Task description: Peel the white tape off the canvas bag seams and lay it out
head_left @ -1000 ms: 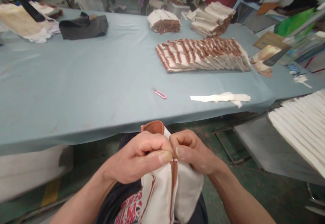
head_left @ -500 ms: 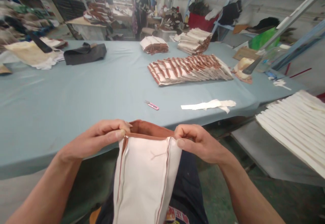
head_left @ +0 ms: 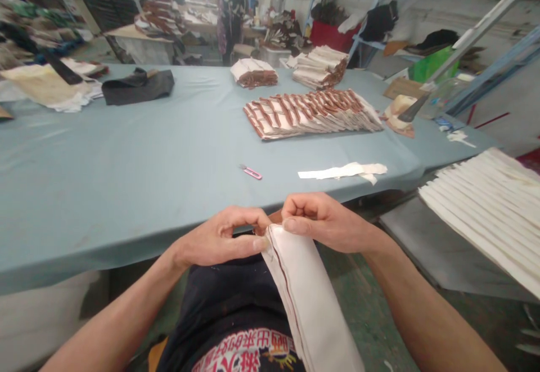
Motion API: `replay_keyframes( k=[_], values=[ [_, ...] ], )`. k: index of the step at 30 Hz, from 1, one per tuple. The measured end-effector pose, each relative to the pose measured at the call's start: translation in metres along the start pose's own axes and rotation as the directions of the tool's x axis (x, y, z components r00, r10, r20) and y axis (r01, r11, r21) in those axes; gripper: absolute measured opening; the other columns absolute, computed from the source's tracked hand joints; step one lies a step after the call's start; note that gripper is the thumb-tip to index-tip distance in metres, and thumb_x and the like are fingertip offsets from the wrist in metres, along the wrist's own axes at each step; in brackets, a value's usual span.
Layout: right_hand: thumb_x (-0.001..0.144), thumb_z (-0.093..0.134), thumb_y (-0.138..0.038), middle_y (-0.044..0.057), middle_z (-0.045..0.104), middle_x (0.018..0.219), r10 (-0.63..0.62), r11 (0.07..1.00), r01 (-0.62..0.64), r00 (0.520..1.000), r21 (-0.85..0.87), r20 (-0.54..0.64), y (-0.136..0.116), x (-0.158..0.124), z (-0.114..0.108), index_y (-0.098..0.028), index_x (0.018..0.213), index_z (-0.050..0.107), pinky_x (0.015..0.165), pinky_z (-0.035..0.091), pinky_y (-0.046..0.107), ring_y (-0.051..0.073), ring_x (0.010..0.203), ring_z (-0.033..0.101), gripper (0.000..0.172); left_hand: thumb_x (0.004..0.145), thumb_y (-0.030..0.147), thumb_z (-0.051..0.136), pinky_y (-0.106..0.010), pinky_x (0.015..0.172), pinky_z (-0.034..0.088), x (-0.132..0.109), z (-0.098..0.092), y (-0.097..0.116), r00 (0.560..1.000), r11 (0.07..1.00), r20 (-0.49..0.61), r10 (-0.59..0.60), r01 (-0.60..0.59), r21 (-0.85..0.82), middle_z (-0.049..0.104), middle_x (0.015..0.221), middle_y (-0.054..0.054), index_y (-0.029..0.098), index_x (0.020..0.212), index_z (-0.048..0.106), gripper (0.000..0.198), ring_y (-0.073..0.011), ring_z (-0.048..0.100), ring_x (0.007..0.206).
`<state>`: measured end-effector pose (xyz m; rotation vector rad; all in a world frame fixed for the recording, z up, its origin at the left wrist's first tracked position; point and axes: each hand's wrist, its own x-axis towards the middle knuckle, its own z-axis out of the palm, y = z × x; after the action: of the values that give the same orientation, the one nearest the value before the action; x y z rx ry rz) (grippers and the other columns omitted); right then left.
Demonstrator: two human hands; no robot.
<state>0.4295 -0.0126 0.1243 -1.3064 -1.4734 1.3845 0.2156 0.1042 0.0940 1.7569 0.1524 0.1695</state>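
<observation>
A white fabric piece with brown trim (head_left: 310, 299) hangs folded over my lap, in front of the table's near edge. My left hand (head_left: 221, 240) pinches its top edge with thumb and fingers closed. Right beside it, my right hand (head_left: 324, 221) pinches the same top edge, fingers curled. The two hands touch at the fabric's upper corner. The brown inner side is almost hidden between them.
A blue-grey table (head_left: 126, 158) carries small pink snips (head_left: 252, 172), a white fabric strip (head_left: 341, 171), a fanned row of brown-trimmed pieces (head_left: 310, 113), two stacks behind (head_left: 320, 67), and dark cloth (head_left: 137, 86). White folded pieces (head_left: 485, 203) lie at right. A person stands far back.
Half a second ago my hands held the piece spread wide open. Now they have come together and the piece is folded flat, hanging to the right.
</observation>
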Motion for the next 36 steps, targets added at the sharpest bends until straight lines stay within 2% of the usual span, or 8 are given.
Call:
replay_keyframes(
  k=[4, 8, 17, 22, 28, 31, 36],
  values=[
    [0.094, 0.067, -0.059, -0.006, 0.046, 0.070, -0.011, 1.000, 0.011, 1.000, 0.007, 0.004, 0.012, -0.004, 0.000, -0.018, 0.080, 0.054, 0.054, 0.032, 0.021, 0.009, 0.062, 0.038, 0.045, 0.096, 0.041, 0.066, -0.024, 0.075, 0.050, 0.000, 0.006, 0.001, 0.999, 0.995, 0.040, -0.011, 0.014, -0.094, 0.068, 0.087, -0.004, 0.011, 0.096, 0.069, 0.030, -0.0144, 0.059, 0.079],
    [0.096, 0.066, -0.056, -0.004, 0.050, 0.072, -0.022, 1.000, 0.023, 1.000, -0.020, 0.010, 0.020, -0.002, 0.000, -0.017, 0.081, 0.056, 0.056, 0.034, 0.022, 0.010, 0.064, 0.041, 0.042, 0.099, 0.042, 0.064, -0.020, 0.065, 0.043, 0.001, 0.007, -0.002, 0.998, 0.992, 0.034, -0.049, 0.052, -0.114, 0.061, 0.078, 0.000, 0.011, 0.092, 0.069, 0.032, -0.0110, 0.049, 0.069],
    [0.097, 0.066, -0.051, -0.003, 0.053, 0.074, -0.014, 1.000, 0.013, 1.000, 0.019, 0.019, 0.031, 0.002, 0.005, -0.017, 0.080, 0.057, 0.058, 0.035, 0.023, 0.011, 0.066, 0.044, 0.039, 0.096, 0.041, 0.067, -0.021, 0.064, 0.042, -0.003, 0.009, -0.005, 0.994, 0.978, 0.020, -0.108, 0.110, -0.176, 0.060, 0.076, 0.000, 0.010, 0.089, 0.069, 0.032, -0.0111, 0.048, 0.069],
    [0.091, 0.068, -0.051, -0.002, 0.056, 0.075, -0.010, 0.999, 0.010, 1.000, -0.047, -0.009, 0.026, -0.003, 0.012, -0.017, 0.084, 0.060, 0.058, 0.037, 0.023, 0.011, 0.066, 0.047, 0.036, 0.095, 0.045, 0.066, -0.021, 0.059, 0.036, -0.006, 0.013, -0.002, 0.980, 0.964, 0.000, -0.199, 0.196, -0.180, 0.055, 0.070, 0.001, 0.010, 0.084, 0.068, 0.037, -0.0097, 0.042, 0.063],
    [0.084, 0.065, -0.035, -0.003, 0.056, 0.070, 0.001, 0.978, -0.019, 0.996, -0.207, -0.085, 0.011, -0.005, 0.028, -0.018, 0.077, 0.058, 0.057, 0.036, 0.024, 0.011, 0.062, 0.048, 0.020, 0.093, 0.037, 0.065, -0.021, 0.057, 0.032, -0.011, 0.017, 0.009, 0.968, 0.956, -0.042, -0.247, 0.237, -0.171, 0.050, 0.067, 0.003, 0.010, 0.079, 0.067, 0.030, -0.0091, 0.038, 0.062],
    [0.084, 0.063, -0.031, -0.003, 0.056, 0.068, 0.015, 0.984, -0.030, 0.996, -0.177, -0.083, 0.007, -0.004, 0.030, -0.018, 0.074, 0.058, 0.055, 0.036, 0.023, 0.010, 0.059, 0.047, 0.017, 0.092, 0.035, 0.065, -0.021, 0.056, 0.031, -0.012, 0.018, 0.012, 0.964, 0.955, -0.046, -0.261, 0.251, -0.160, 0.048, 0.066, 0.003, 0.010, 0.078, 0.067, 0.029, -0.0090, 0.037, 0.062],
    [0.087, 0.061, -0.035, -0.003, 0.054, 0.065, 0.032, 0.994, -0.035, 0.999, -0.100, -0.032, 0.008, -0.002, 0.031, -0.018, 0.074, 0.059, 0.052, 0.035, 0.023, 0.010, 0.058, 0.045, 0.022, 0.092, 0.038, 0.064, -0.022, 0.056, 0.031, -0.014, 0.017, 0.012, 0.961, 0.954, -0.047, -0.271, 0.262, -0.145, 0.046, 0.066, 0.003, 0.011, 0.076, 0.067, 0.032, -0.0092, 0.036, 0.062]
  ],
)
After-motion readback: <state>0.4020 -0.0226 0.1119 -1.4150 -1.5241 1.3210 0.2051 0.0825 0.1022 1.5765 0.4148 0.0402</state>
